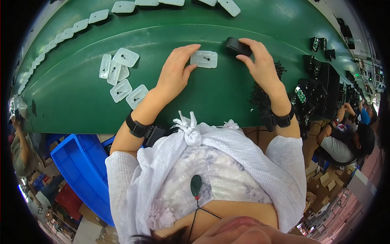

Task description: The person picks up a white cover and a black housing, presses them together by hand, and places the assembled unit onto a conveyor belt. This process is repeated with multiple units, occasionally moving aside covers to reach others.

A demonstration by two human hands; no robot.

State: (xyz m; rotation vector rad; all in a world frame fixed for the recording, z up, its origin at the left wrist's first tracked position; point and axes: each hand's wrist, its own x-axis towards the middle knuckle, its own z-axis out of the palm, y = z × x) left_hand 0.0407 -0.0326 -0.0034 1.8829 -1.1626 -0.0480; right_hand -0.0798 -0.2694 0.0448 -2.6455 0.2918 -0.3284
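Note:
My left hand (177, 67) is open, its thumb and fingers parted at the left end of a pale plastic shell (209, 59) that lies on the green table. Inside that shell sits a small dark part. My right hand (262, 65) has its thumb and fingers round the right end of a black plastic box (238, 46), just right of the shell. To the left of my left hand lies a loose group of similar pale shells (126, 57), some overlapping and most with a small dark part inside.
A row of pale shells (98, 16) curves along the table's (162, 34) far side. Black small parts (260, 95) are heaped beside my right wrist. Black housings and circuit boards (300, 94) crowd the right. A blue bin (81, 171) stands lower left; other people (345, 142) sit nearby.

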